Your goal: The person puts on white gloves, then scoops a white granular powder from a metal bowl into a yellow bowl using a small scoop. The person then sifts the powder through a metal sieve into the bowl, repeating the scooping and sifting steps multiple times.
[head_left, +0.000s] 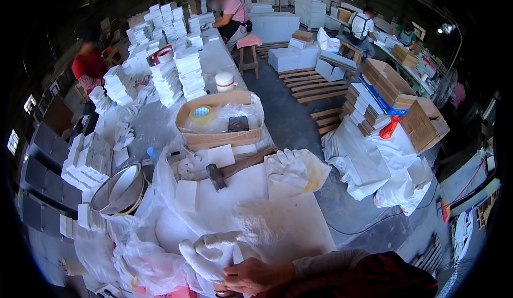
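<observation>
My left hand (pixel 206 255) wears a white knit work glove, its fingers apart and slightly curved at the near edge of the workbench. At its wrist my bare right hand (pixel 254 275) pinches the cuff of that glove. Beyond both hands lies a pale slab (pixel 235 212) dusted with white powder. A hammer (pixel 216 177) rests at its far side, beside a wooden bar (pixel 248 162). Another pair of white gloves (pixel 291 170) lies at the right corner of the slab. A small white block (pixel 187 195) stands to the left of the hammer.
An open cardboard box (pixel 200 140) holding tape and plastic stands farther back. Crumpled clear plastic (pixel 149 255) and a round sieve (pixel 120 189) are on the left. Stacks of white tiles (pixel 189 73) line the long table. White sacks (pixel 363 159) and pallets (pixel 312 84) occupy the right floor. Several people work farther off.
</observation>
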A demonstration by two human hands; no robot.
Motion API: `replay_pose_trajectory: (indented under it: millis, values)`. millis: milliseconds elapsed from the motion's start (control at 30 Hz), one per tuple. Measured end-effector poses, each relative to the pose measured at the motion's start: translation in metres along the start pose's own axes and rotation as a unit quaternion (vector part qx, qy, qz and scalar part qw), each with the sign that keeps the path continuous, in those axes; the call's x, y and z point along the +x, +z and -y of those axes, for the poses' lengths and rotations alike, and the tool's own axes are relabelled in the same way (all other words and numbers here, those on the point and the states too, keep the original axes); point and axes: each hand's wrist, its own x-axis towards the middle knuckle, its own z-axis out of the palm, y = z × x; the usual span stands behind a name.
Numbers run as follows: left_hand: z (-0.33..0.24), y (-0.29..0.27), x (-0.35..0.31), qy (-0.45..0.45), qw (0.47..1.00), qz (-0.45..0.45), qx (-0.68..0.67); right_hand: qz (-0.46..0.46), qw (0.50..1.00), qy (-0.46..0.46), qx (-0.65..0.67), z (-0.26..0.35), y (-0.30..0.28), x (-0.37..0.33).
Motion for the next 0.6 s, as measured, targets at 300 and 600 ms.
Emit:
replay_pose_trajectory:
  millis: [300, 600]
  values:
    - [-0.004, -0.002, 0.011, 0.003, 1.000, -0.011, 0.003, 0.032, 0.998, 0.007, 0.058, 0.004, 0.011, -0.004]
    - [-0.004, -0.005, 0.004, -0.001, 1.000, -0.016, -0.010, 0.087, 0.991, -0.031, 0.098, 0.006, -0.017, 0.001]
